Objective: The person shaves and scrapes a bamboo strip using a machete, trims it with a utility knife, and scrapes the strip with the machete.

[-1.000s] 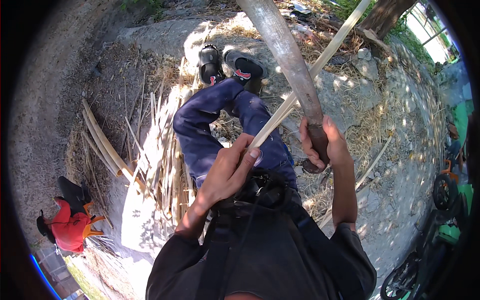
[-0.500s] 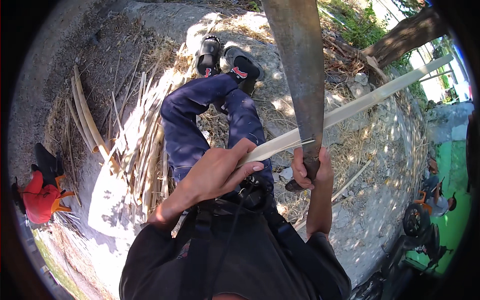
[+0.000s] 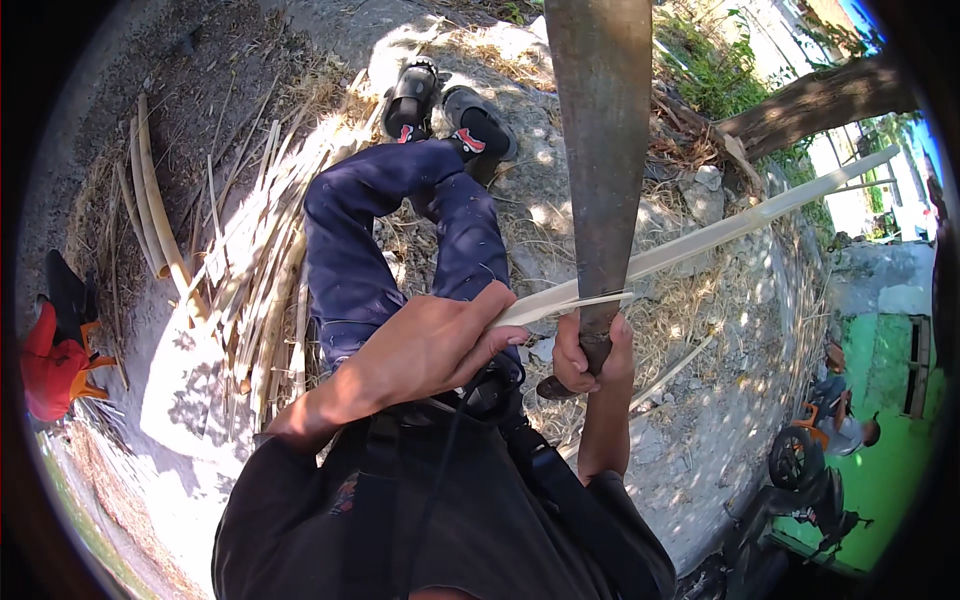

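My left hand [image 3: 435,340] is closed round the near end of a long pale bamboo strip [image 3: 740,227], which slants up to the right. In my right hand [image 3: 618,355] is the dark handle of a machete [image 3: 605,130]. Its broad, worn blade points away from me and crosses the strip a little right of my left fingers. A thin sliver [image 3: 560,306] stands off the strip and passes over the near side of the blade, its tip free. Where the edge meets the strip is hidden behind the blade.
Split bamboo strips [image 3: 275,290] lie heaped left of my legs, with thicker bamboo poles [image 3: 160,200] beyond. A tree trunk [image 3: 830,105] leans at the upper right. One person [image 3: 845,430] sits near a motorcycle [image 3: 800,460] at right; another in red [image 3: 50,360] sits far left.
The machete has moved left along the strip, nearer my left hand. More of the sliver now sticks out past the blade. The whole view has shifted slightly.
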A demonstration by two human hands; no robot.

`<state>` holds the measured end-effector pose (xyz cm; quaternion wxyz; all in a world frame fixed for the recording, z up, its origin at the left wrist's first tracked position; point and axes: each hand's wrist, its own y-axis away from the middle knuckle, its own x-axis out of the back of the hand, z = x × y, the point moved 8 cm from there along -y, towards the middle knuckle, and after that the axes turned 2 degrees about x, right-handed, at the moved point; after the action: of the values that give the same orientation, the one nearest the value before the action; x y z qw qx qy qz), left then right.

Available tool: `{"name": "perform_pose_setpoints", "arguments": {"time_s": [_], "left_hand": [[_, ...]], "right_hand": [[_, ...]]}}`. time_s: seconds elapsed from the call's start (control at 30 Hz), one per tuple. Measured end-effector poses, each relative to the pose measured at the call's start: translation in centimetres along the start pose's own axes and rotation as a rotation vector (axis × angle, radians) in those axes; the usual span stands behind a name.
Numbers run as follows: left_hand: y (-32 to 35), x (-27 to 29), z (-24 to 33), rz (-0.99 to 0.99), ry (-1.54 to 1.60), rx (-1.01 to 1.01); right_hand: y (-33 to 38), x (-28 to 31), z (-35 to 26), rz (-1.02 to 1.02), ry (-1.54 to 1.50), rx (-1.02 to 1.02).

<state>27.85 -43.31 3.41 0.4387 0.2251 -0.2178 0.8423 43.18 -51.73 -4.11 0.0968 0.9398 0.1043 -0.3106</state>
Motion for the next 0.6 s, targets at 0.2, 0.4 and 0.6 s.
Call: {"name": "perform_pose_setpoints", "arguments": {"time_s": [0.2, 0.4, 0.6], "left_hand": [[0.3, 0.2, -0.3, 0.074, -0.178, -0.019], [0.5, 0.8, 0.1, 0.117, -0.264, -0.012], [0.5, 0.3, 0.0, 0.112, -0.153, -0.029]], "right_hand": [[-0.2, 0.4, 1.1, -0.066, -0.082, -0.097], [-1.4, -0.1, -0.9, 0.169, 0.254, 0.093], [-1.0, 0.1, 0.1, 0.056, 0.075, 0.034]]}}
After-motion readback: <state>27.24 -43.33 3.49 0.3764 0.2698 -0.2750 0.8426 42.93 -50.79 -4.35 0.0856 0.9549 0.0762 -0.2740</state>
